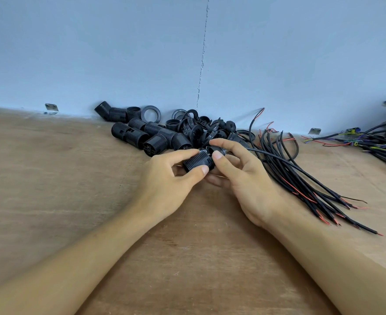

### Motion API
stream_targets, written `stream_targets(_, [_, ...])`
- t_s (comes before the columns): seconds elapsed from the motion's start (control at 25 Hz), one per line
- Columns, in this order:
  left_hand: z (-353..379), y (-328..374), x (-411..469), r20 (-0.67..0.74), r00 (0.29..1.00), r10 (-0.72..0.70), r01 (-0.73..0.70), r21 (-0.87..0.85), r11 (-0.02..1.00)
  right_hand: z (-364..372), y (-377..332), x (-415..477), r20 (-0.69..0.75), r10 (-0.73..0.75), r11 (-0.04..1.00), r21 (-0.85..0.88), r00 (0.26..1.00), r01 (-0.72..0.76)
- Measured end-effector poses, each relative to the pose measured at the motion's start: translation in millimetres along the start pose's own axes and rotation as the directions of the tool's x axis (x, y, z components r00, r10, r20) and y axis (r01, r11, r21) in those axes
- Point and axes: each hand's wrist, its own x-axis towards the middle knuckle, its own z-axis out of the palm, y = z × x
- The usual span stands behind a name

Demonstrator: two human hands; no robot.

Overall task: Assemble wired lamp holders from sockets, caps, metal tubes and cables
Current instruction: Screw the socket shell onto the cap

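My left hand (169, 176) grips a black ribbed socket (197, 164) between thumb and fingers, just above the wooden table (51, 178). My right hand (244, 176) pinches a black cap (216, 149) against the socket's far end. A black cable (278, 159) leaves the cap and runs off to the right. Behind both hands lies a heap of black sockets (146, 135), with a pile of black rings and caps (201, 127) beside it.
A fan of black cables with red cores (312, 187) spreads across the table to the right of my right hand. Another bundle of wires (380, 142) lies at the far right. A blue wall (187, 53) closes the table's back edge, with metal brackets (51, 109) along it.
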Motion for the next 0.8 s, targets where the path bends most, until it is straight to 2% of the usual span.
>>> stream_targets(0.4, [0.7,-4.5,-0.7,0.008,1.000,0.025,-0.024,-0.093,0.995,1.4,-2.4,-2.3,0.038,0.008,1.000,-0.016,0.999,-0.008])
stream_targets(0.64, [0.7,-1.1,-1.9,-0.005,0.999,0.039,-0.040,-0.121,0.992,2.2,-2.5,-5.2,0.045,-0.065,0.981,-0.180,0.997,0.072])
stream_targets(0.8, [0.8,0.0,-2.4,0.000,0.998,0.067,-0.067,-0.137,0.988,2.0,-4.0,-5.5,0.056,-0.055,0.986,-0.155,0.997,0.063])
